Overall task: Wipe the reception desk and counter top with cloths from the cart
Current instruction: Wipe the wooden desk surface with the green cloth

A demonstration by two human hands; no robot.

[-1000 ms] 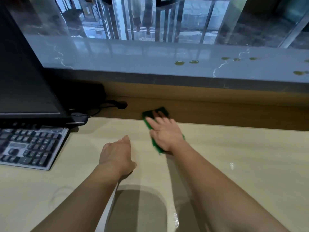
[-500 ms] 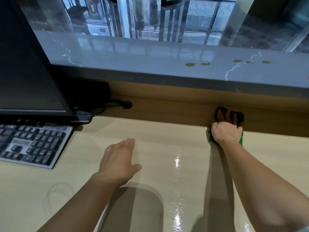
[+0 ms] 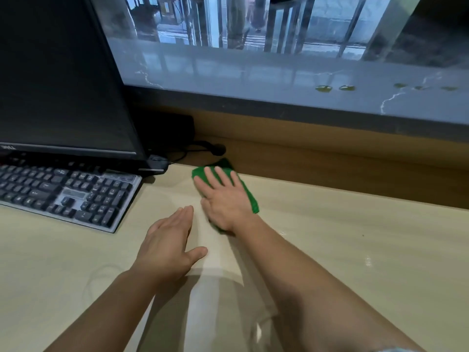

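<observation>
The right hand point(image 3: 224, 199) lies flat with fingers spread, pressing a green square cloth point(image 3: 247, 193) onto the pale wooden desk point(image 3: 355, 237), near its back wall. The left hand point(image 3: 168, 246) rests open on the desk beside it. A grey keyboard point(image 3: 63, 191) sits to the left.

Bright green cloth point(image 3: 250, 198); pale beige desk point(image 3: 355, 237) with faint grain. Grey counter top point(image 3: 253, 80) at 12 o'clock, white-veined, yellow-green spots point(image 3: 323, 88) toward 1 o'clock. Black monitor point(image 3: 55, 72), dark-grey keyboard point(image 3: 63, 191) at 10 o'clock.
</observation>
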